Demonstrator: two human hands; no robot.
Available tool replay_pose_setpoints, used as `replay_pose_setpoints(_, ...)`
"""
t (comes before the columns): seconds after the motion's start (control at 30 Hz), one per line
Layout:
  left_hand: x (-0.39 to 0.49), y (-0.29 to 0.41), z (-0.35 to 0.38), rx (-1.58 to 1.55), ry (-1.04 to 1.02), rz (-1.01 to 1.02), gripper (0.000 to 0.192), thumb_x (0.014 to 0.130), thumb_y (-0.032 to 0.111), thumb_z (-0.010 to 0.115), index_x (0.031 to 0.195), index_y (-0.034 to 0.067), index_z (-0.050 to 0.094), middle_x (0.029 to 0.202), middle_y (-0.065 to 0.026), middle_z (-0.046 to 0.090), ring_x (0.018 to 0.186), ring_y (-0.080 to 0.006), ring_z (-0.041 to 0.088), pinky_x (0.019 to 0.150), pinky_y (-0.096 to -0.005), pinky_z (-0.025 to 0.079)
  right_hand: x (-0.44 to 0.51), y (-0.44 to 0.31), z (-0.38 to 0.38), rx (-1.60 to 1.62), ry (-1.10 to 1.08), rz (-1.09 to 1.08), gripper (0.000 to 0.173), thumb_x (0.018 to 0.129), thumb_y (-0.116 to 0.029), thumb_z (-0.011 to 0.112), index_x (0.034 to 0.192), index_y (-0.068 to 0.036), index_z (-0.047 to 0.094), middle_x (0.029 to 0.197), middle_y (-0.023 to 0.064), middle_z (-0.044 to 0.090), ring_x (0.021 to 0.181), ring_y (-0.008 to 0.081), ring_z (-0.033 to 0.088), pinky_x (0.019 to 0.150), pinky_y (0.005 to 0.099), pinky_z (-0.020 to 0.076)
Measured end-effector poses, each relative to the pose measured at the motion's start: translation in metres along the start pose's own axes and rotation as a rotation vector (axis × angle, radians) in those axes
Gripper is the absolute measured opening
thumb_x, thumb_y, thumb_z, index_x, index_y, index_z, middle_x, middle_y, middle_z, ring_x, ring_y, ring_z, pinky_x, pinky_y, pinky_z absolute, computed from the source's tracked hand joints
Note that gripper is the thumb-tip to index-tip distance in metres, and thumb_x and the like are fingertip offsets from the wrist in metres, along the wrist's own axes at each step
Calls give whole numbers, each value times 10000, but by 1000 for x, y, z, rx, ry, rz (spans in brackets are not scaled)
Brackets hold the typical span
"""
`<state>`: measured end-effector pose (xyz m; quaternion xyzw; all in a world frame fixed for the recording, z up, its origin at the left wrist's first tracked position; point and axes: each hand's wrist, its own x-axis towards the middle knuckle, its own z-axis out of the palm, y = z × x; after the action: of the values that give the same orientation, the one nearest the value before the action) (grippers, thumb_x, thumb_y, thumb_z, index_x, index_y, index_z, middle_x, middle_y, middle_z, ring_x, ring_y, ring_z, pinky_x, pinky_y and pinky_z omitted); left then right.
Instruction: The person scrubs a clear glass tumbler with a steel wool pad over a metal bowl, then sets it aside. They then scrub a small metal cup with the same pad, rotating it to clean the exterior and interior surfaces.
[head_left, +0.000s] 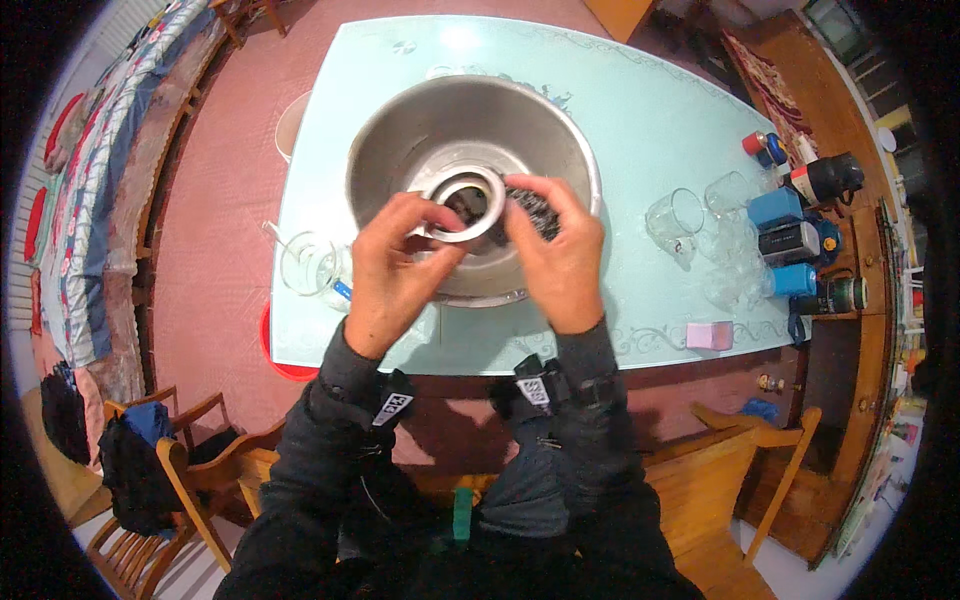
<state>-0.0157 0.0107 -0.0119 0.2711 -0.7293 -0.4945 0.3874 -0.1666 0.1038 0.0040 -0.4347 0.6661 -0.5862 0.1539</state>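
Above a large metal basin (480, 112) on the glass-topped table, my left hand (409, 262) grips the rim of a round, ring-mouthed light metal vessel (491, 214), thumb and fingers on its left side. My right hand (559, 247) is at the vessel's right side, shut on a dark grey steel-wool-like scouring pad (534, 210). The pad lies against or close to the vessel's outer wall; exact contact is hidden by the fingers. The vessel's inside looks dark. The basin's pale bottom shows around it.
A glass jug (309, 264) stands left of the basin. To the right are a glass cup (675, 214), several more glasses, blue boxes (776, 208), a black flask (829, 178) and a pink box (710, 336). Wooden chairs (705, 480) flank me. A red basin (281, 352) shows below the table's left edge.
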Motion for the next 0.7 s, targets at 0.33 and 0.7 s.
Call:
replay_pose_setpoints(0.33,-2,3,0,24,-58,14,220,852,-69,785,1036,0,686,1134,-42,655,1095,-135,662,840,-279,568,-1,-3,-3,-15,24,-18,208,929,-71,751,1123,-2,724,1077,174,717,1064,341,712,943,412,550)
replay_pose_setpoints(0.7,4,4,-4,-446,86,-186,110,1001,24,731,1096,-2,683,1138,-56,713,1010,-184,736,890,-363,649,1,8,-17,53,75,16,247,1001,-113,740,1218,5,733,1122,139,758,1017,197,713,923,344,559)
